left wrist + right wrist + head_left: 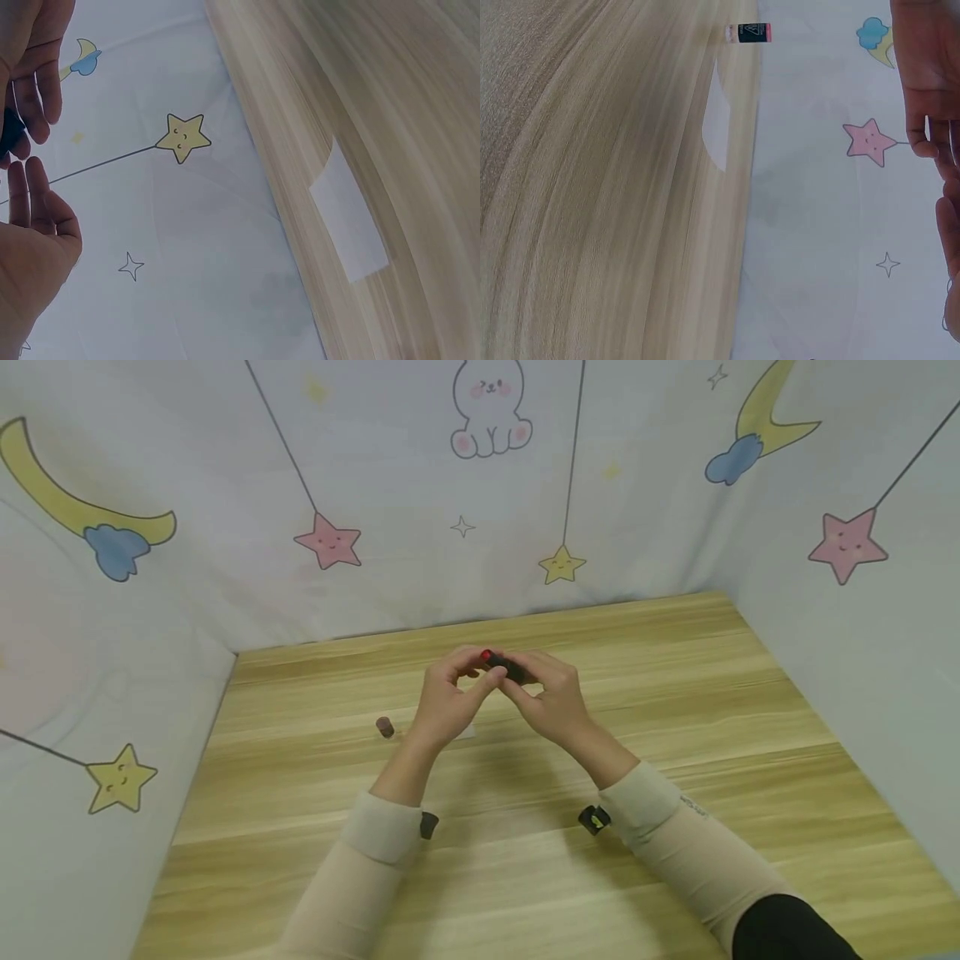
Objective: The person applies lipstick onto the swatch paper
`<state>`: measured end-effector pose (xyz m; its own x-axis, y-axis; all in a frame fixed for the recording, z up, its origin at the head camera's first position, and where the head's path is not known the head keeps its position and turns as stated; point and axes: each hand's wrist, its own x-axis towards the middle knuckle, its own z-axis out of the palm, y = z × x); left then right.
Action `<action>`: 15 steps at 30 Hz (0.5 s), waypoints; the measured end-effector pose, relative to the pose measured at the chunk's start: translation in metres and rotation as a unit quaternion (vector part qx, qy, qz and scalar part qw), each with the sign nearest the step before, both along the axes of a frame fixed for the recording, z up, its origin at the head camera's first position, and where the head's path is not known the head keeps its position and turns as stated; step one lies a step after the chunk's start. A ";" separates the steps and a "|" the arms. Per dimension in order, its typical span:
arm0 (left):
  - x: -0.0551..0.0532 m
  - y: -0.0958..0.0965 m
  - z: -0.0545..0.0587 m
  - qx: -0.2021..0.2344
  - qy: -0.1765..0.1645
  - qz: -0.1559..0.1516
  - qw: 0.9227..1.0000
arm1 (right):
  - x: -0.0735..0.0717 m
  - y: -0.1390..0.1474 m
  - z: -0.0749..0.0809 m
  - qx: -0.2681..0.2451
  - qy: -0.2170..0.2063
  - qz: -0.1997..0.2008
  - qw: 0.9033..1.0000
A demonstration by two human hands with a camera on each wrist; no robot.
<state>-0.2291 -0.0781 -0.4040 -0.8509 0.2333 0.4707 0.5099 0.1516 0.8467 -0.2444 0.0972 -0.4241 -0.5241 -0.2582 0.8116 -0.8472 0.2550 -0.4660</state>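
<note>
In the head view both hands meet above the far middle of the table, around a small black tube with a red end (503, 665). My left hand (448, 695) pinches it near the red end, its thumb against the side. My right hand (553, 692) grips the other end, which the fingers partly cover. The left wrist view catches only a dark bit of the tube (10, 133) at its left edge. A small dark cylinder (385, 727) stands on the table to the left of the hands; a black printed label and a pinkish end show on it in the right wrist view.
A white slip of paper (349, 214) lies on the wood-grain table (315, 827) beneath the hands, mostly hidden by the left hand in the head view. A printed fabric wall (420, 552) rises behind the table, with more walls left and right.
</note>
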 end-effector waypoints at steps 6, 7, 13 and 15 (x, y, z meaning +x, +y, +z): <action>0.000 -0.002 0.000 0.033 -0.006 -0.002 0.999 | 0.001 -0.002 0.000 -0.001 -0.022 0.007 1.000; 0.000 -0.002 -0.001 0.040 -0.008 -0.004 0.999 | 0.001 -0.001 -0.001 -0.002 -0.031 0.015 0.999; -0.002 -0.006 -0.001 0.081 -0.005 -0.012 0.997 | 0.006 0.001 0.001 -0.029 -0.182 0.096 0.978; -0.002 -0.007 0.000 0.081 -0.002 -0.012 0.997 | 0.007 0.001 0.003 -0.042 -0.234 0.108 0.965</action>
